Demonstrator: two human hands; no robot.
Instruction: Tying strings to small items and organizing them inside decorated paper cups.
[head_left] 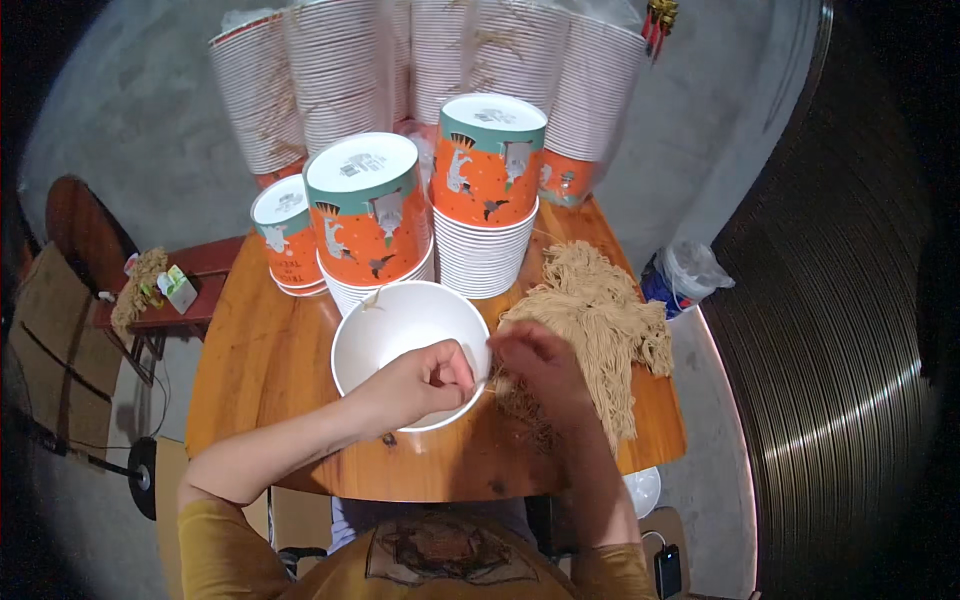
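Twine (585,310) beside and tub stacks (368,225) behind crowd the white tub (378,345).

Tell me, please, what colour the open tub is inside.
The open tub is white inside; head view.

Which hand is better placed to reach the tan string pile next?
Probably the right hand: it's nearer the tan string pile, while the left hand is at the white tub.

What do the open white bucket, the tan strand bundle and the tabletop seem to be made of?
Open white bucket: probably coated paperboard, smooth with a soft sheen and thick rounded rim; plastic is possible.
Tan strand bundle: likely yarn or string, matte, in limp strands; fibre unclear.
Tabletop: apparently varnished wood, from its brown grain and shine.
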